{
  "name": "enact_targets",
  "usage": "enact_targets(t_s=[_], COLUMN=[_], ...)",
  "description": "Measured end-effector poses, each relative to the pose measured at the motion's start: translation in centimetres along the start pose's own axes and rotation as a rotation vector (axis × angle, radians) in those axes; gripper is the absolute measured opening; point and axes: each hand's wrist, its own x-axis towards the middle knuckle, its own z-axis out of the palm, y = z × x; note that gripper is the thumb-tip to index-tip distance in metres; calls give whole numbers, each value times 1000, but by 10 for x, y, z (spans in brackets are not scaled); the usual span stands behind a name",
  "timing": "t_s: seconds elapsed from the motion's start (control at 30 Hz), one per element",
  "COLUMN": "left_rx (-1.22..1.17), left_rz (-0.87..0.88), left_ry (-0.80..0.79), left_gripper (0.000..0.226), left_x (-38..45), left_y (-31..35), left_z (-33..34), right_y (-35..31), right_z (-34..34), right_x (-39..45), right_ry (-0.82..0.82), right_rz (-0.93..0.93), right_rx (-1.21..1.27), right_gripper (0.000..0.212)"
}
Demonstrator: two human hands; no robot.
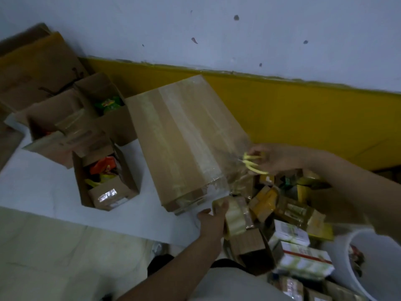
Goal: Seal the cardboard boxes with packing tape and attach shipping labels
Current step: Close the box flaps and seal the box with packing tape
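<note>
so the person's left hand [213, 216] is gripping a roll of clear packing tape [235, 216], fingers curled round it, right at the near corner of the big cardboard box [186, 140]. a strip of tape [230, 170] runs from the roll up along the box's right edge to the right hand [275, 158], which pinches a pair of yellow-handled scissors [251, 162] against that strip. the box has glossy tape bands across its top already. left of the left hand sit open boxes [104, 170] with snack packets. below the right hand there's a heap of small product cartons [290, 224] and a white bucket [373, 263].
</note>
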Motion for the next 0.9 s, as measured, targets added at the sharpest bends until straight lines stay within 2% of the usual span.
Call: enact_targets(t_s=[0.07, 0.13, 0.23, 0.33, 0.43, 0.53, 0.63, 0.73, 0.8, 0.9], left_rx=[-54, -5, 38, 46, 1, -5, 72, 180, 256, 304], left_rz=[40, 84, 108, 109, 89, 36, 8, -6, -31, -56], left_ry=[-1, -69, -132, -137, -183, -210, -255, -274, -257, -213], left_gripper=[53, 37, 18, 15, 22, 32, 23, 18, 16, 11], left_x=[-6, -12, -16, -18, -19, -17, -13, -10, -9, -7], left_y=[4, 6, 9, 12, 14, 19, 23, 19, 7, -13], left_z=[3, 5, 6, 7, 5, 2, -6, -17, -30, -66], right_y=[11, 21, 23, 12, 2, -8, -7, 15, 37, 49], right_z=[-10, -16, -8, 7, 25, 41, 46, 62, 77, 103], right_x=[-24, -30, -16, 8, 36, 50, 41, 38, 42, 49], right_ry=[-191, -314, -398, -443, -454, -394, -318, -205, -141, -158], right_rz=[157, 223, 315, 359, 314, 232, 126, 56, 44, 37], right_rx=[-133, -210, -269, -211, -210, -255, -276, -299, -319, -337], right_gripper=[32, 27, 32, 31, 36, 41, 22, 33, 30, 27])
